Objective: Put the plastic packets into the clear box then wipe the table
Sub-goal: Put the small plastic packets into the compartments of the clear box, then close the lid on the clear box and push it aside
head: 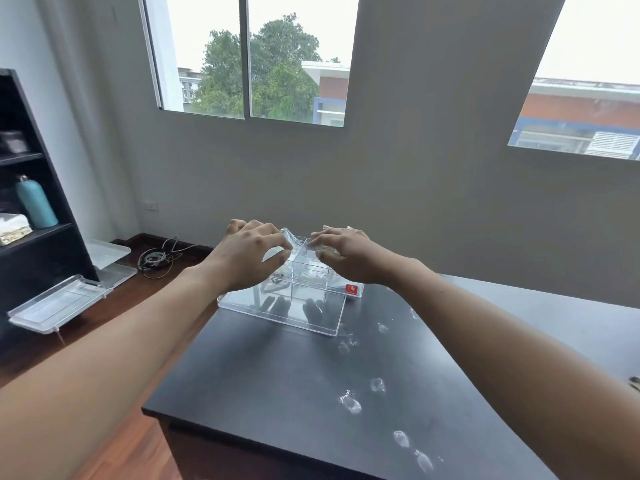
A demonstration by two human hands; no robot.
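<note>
A clear box [294,306] with inner dividers stands on the far left part of the black table [270,386]. Both my hands hover over its open top. My left hand [247,256] pinches the edge of a clear plastic packet [291,239] that sticks up out of the box. My right hand [341,252] rests its fingers on the box's far right rim, touching crumpled clear plastic there. More clear plastic lies inside the compartments. Whitish smudges [351,403] trail across the table in front of the box.
A small white item with a red label [353,289] sits behind the box. A black shelf unit [31,188] with a teal bottle [36,202] stands at the left, clear trays [59,303] and cables [156,259] lie on the wooden floor beside it.
</note>
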